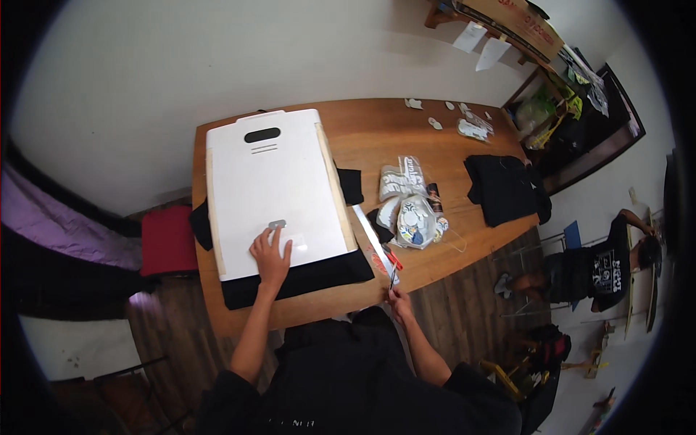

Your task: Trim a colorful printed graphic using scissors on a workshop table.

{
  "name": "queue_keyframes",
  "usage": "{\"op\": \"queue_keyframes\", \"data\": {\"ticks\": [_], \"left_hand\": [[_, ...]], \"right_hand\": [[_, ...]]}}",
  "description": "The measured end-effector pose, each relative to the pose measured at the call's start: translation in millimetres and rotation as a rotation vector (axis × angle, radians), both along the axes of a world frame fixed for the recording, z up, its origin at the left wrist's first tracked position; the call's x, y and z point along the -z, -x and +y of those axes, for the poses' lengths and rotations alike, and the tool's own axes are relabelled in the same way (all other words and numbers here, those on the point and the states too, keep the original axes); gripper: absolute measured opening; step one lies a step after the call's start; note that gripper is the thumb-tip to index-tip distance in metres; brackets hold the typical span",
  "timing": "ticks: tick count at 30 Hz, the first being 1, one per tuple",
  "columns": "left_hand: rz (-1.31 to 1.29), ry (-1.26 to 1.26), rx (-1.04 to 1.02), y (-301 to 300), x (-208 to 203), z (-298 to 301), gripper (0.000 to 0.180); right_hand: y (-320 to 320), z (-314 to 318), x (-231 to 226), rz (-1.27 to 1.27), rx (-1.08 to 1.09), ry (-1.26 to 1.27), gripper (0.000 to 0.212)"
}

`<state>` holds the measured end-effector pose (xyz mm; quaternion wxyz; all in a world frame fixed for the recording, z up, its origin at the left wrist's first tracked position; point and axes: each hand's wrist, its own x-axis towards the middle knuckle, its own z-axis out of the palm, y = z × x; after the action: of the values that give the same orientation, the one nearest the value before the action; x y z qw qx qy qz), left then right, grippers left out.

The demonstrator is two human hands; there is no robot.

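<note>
Head: gray pc (278, 224) touching L grip (271, 259)

A pale, smooth wall (254, 65) on the far side, a brown plank floor (471, 290), and another person (609, 270) at the right.
At the left is a red padded chair (168, 243); farther left hangs a shiny purple cloth (65, 225). At far right, a long brown cardboard box (515, 22) lies above two white paper sheets (493, 54). A flat blue panel (572, 234) is near the person.
</note>
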<state>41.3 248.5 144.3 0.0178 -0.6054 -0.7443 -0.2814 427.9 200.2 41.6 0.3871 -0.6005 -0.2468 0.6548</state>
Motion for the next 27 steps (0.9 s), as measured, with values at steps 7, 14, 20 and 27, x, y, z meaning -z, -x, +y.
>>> {"op": "queue_keyframes", "data": {"ticks": [7, 14, 20, 27], "left_hand": [[-0.044, -0.002, -0.053, -28.2, 9.8, -32.4, 0.037], [-0.255, -0.233, 0.066, -122.0, 4.0, -30.1, 0.027], [-0.343, -0.165, 0.428, -207.6, 17.4, 57.6, 0.033], [-0.399, 0.12, 0.48, -209.5, 100.2, 137.1, 0.054]], "right_hand": [[-32.6, 39.8, 22.5, -0.777, -0.253, -0.472, 0.023], [-72.7, 91.9, 1.9, -0.9, -0.436, -0.652, 0.025], [-103.1, 104.0, 15.0, -0.818, -0.598, -0.741, 0.031], [-92.8, 111.9, 6.7, -0.795, -0.634, -0.73, 0.048]]}}
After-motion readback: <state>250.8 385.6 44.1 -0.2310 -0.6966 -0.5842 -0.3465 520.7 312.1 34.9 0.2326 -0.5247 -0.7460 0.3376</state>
